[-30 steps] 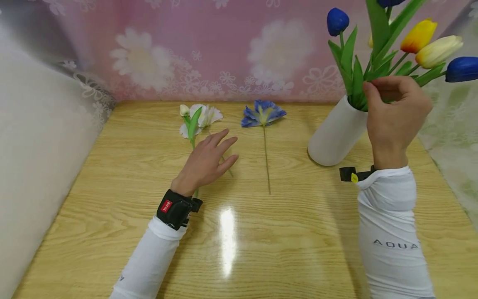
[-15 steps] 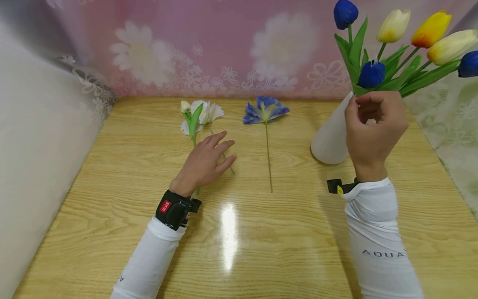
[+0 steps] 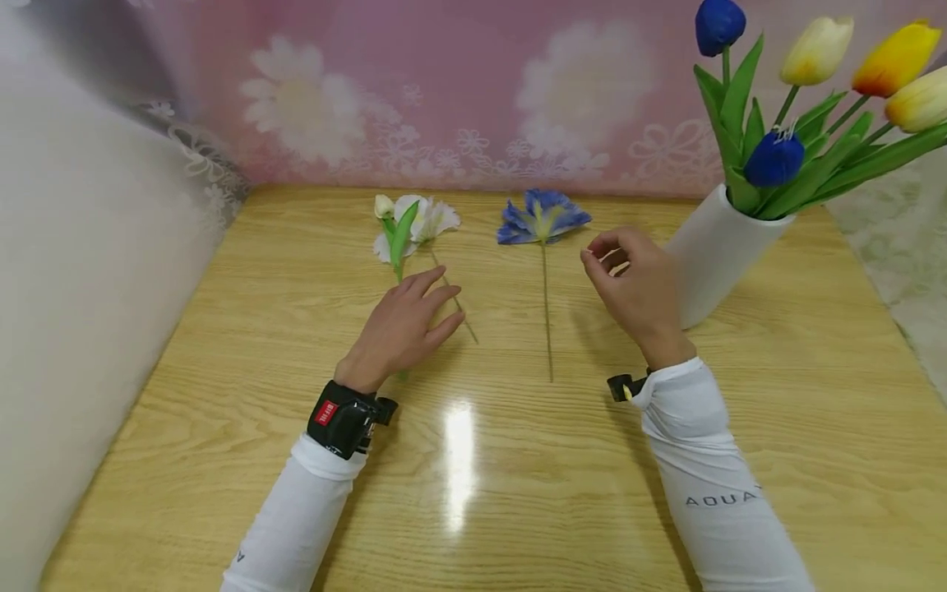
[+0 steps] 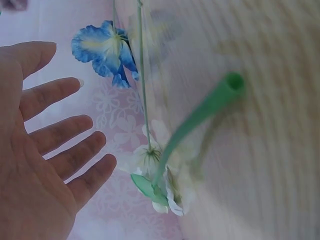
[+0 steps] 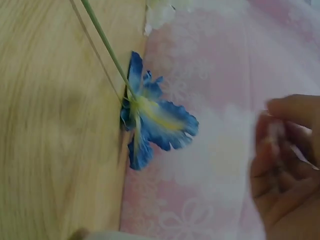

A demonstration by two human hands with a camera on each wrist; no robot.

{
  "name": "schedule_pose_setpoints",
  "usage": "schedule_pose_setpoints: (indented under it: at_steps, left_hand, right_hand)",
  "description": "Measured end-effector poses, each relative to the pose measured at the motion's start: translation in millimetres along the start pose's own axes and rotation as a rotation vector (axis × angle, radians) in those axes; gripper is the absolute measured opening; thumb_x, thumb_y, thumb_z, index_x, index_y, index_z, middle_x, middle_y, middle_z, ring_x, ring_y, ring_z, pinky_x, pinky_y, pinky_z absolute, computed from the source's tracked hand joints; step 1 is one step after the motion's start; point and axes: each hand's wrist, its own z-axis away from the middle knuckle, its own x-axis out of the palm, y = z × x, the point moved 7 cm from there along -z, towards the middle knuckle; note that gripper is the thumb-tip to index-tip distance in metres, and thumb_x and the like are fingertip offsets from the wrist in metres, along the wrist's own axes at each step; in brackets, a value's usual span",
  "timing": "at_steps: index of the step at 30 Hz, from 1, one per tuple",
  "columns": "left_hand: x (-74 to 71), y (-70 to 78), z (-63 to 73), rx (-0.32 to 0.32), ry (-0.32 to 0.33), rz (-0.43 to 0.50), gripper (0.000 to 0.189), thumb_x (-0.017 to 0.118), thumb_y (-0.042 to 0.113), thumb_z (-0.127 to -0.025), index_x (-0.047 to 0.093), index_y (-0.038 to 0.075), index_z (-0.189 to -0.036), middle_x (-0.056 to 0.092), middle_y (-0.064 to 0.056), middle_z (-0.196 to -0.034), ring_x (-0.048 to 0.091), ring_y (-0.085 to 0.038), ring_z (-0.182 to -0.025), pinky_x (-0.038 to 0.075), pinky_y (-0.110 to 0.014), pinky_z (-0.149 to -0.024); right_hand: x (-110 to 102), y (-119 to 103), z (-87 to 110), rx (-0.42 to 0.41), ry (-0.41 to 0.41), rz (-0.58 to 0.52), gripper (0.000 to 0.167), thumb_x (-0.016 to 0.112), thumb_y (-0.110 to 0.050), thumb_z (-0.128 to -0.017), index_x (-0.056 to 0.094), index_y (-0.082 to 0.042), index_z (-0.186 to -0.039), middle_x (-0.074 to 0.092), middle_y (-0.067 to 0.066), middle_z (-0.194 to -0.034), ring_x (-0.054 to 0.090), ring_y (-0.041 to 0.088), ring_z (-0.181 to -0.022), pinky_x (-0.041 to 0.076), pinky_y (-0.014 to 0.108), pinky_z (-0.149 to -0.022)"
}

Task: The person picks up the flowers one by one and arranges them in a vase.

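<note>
My right hand (image 3: 636,288), fingers loosely curled and holding nothing, is between the white vase (image 3: 718,263) and a blue iris (image 3: 543,218) on the table. In the right wrist view the iris petals (image 5: 160,122) show apart from the fingers. My left hand (image 3: 403,325) hovers with spread fingers over the stems of a white tulip (image 3: 383,205) and a ruffled white flower (image 3: 441,219), partly hiding the tulip stem. The left wrist view shows that hand clear of the hollow green stem end (image 4: 220,97). The vase leans, bearing blue, cream and yellow tulips.
A wooden table (image 3: 518,477) runs back to a pink floral cloth (image 3: 451,74). White covering (image 3: 89,247) bounds the left side, and a pale patterned cloth (image 3: 898,271) the right. The tulip heads spread out above the vase at the right.
My right hand has come away from the bouquet, moving left and down past the vase. A blue tulip now sits lower among the others. The left hand has hardly moved.
</note>
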Motion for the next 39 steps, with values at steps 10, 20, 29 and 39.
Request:
schedule_pose_setpoints:
  at_steps: [10,20,29,39]
  left_hand:
    - [4.6,-5.5,8.9,-0.016,-0.008,-0.003,0.045,0.05,0.038,-0.099,0.057,0.009,-0.133,0.039,-0.016,-0.145,0.037,-0.033,-0.131,0.034,-0.051,-0.103]
    - [7.4,-9.7,11.6,-0.028,-0.013,-0.026,0.047,0.051,0.038,-0.099,0.054,0.009,-0.135,0.041,-0.017,-0.144,0.04,-0.034,-0.129,0.036,-0.052,-0.101]
    - [5.8,-11.4,14.3,-0.019,0.001,-0.047,0.046,0.051,0.038,-0.099,0.056,0.008,-0.134,0.043,-0.018,-0.142,0.042,-0.034,-0.128,0.038,-0.051,-0.1]
    - [4.8,-9.8,14.6,-0.025,-0.013,-0.04,0.046,0.051,0.037,-0.099,0.055,0.009,-0.135,0.041,-0.017,-0.144,0.04,-0.034,-0.129,0.037,-0.051,-0.101]
  right_hand:
    - [68,37,8.2,0.347,-0.548,0.046,0.036,0.054,-0.033,-0.098,0.064,-0.005,-0.12,0.065,0.013,-0.108,0.062,0.027,-0.091,0.05,0.045,-0.076]
    - [84,44,9.8,0.413,-0.551,0.063,0.033,0.06,-0.027,-0.095,0.066,0.0,-0.113,0.069,0.015,-0.096,0.064,0.025,-0.079,0.051,0.043,-0.075]
    - [92,47,13.2,0.476,-0.574,0.041,0.026,0.061,-0.025,-0.095,0.072,-0.002,-0.098,0.069,0.008,-0.072,0.064,0.021,-0.067,0.051,0.036,-0.064]
    - [89,53,19.2,0.551,-0.549,-0.095,0.023,0.062,-0.018,-0.094,0.071,0.001,-0.103,0.071,0.012,-0.079,0.068,0.02,-0.067,0.056,0.034,-0.064]
